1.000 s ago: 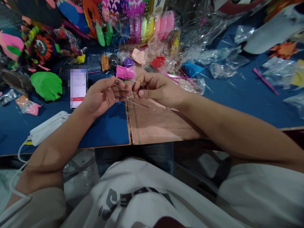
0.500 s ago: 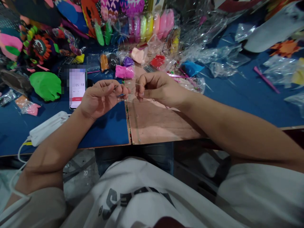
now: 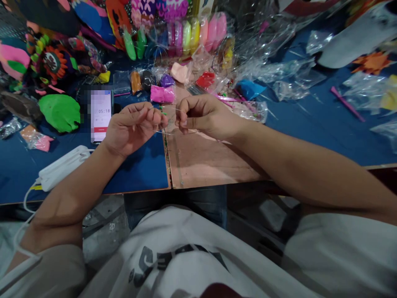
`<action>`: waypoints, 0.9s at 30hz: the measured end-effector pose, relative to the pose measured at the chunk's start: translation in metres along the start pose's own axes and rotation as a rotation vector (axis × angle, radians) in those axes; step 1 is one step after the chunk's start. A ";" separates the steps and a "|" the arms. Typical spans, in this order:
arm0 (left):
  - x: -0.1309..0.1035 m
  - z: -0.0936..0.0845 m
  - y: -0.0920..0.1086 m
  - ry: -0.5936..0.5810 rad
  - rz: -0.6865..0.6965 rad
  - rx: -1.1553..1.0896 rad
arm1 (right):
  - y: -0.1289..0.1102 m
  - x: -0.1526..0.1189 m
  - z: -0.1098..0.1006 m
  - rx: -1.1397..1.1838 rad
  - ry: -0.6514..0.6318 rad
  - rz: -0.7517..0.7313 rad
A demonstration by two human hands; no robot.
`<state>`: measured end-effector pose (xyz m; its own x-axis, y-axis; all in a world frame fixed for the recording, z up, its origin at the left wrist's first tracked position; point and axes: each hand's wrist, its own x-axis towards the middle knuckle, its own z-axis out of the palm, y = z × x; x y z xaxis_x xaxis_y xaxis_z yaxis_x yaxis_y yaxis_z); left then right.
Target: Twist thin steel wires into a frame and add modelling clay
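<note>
A thin, pale wire or thread [image 3: 166, 133] runs between my two hands over the seam of the blue table and the brown board. My left hand [image 3: 136, 124] is palm up, its fingers curled and pressed around one part of the strand. To its right, my right hand [image 3: 201, 114] pinches the strand between thumb and fingers. A small gap separates the fingertips. Just behind them lies a pink clay pack [image 3: 163, 94].
Left of my left hand are a phone [image 3: 101, 118], a white power bank [image 3: 63, 167] with a cable, and green clay [image 3: 58, 112]. Plastic wraps [image 3: 291, 78], red clay [image 3: 206, 80] and blue clay [image 3: 250, 88] lie behind and right. Clay figures stand at the back left.
Both hands have shifted very slightly left, and the strand's lower part between them sits a little differently. Each hand keeps its hold.
</note>
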<state>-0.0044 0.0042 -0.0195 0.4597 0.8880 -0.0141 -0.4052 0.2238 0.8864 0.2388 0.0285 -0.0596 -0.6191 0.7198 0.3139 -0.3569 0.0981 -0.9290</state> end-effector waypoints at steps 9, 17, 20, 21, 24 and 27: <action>0.002 -0.005 0.004 0.016 -0.037 -0.022 | 0.005 0.001 -0.001 0.076 0.121 0.090; 0.008 -0.008 -0.004 0.177 0.010 0.179 | 0.006 0.002 -0.001 0.202 0.318 0.077; 0.006 -0.006 -0.011 0.103 0.077 0.184 | 0.004 0.001 0.003 0.195 0.342 0.083; 0.006 -0.005 -0.012 0.085 0.083 0.187 | 0.003 0.001 0.004 0.199 0.343 0.082; 0.004 -0.002 -0.013 0.108 0.042 0.233 | 0.003 0.001 0.006 0.154 0.347 0.077; 0.004 0.000 -0.012 0.121 -0.011 0.244 | 0.004 0.001 0.006 -0.058 0.385 0.062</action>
<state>0.0021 0.0053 -0.0298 0.3594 0.9308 -0.0663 -0.1914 0.1430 0.9710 0.2328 0.0253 -0.0615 -0.3265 0.9297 0.1705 -0.2799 0.0772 -0.9569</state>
